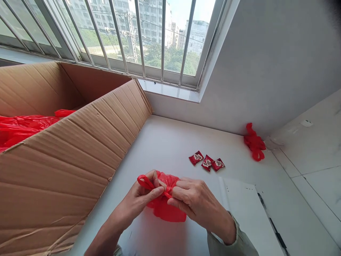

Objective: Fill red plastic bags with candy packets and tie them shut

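Note:
A small red plastic bag [165,209] rests on the white table [170,145] in front of me. My left hand [140,199] pinches one of its handles, which loops out to the left. My right hand [193,199] is closed on the other handle at the bag's top. The two hands nearly touch over the bag. Three small red wrapped candies [207,161] lie in a row on the table just beyond my right hand.
A large open cardboard box [66,153] fills the left side, with red plastic bags [23,126] inside. A tied red bag [254,142] lies by the wall at the right. A white sheet or folder [247,209] lies right of my hands. A barred window [133,35] is behind.

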